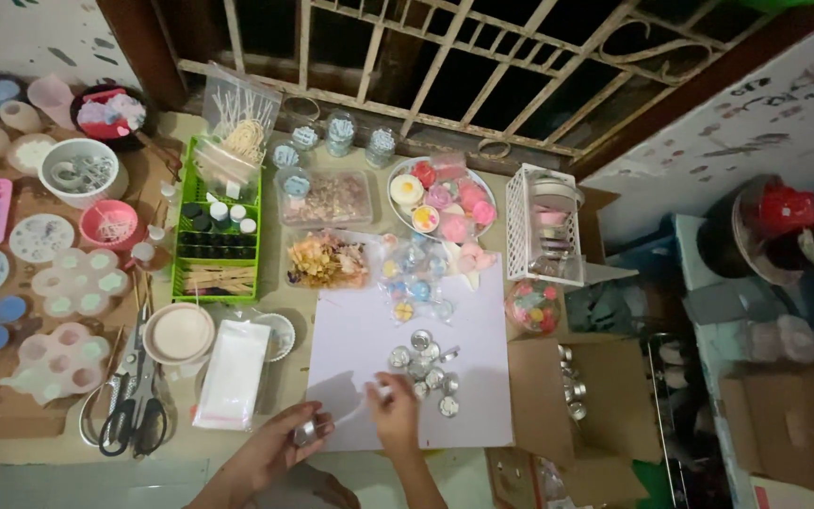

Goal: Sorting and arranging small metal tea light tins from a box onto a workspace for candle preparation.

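Note:
My left hand (280,445) holds a small round silver metal cup (305,433) at the near edge of a white sheet (360,339). My right hand (395,407) is pinched on a thin white wick (358,411) that runs toward the cup. Just beyond my right hand lie several more silver cups (426,363) in a loose cluster on the sheet.
A green tray (219,231) of small bottles and sticks stands at the back left, with silicone moulds (58,283) beside it. Scissors (134,405), a pink bowl (178,332) and a plastic packet (233,374) lie left. A cardboard box (577,396) sits right.

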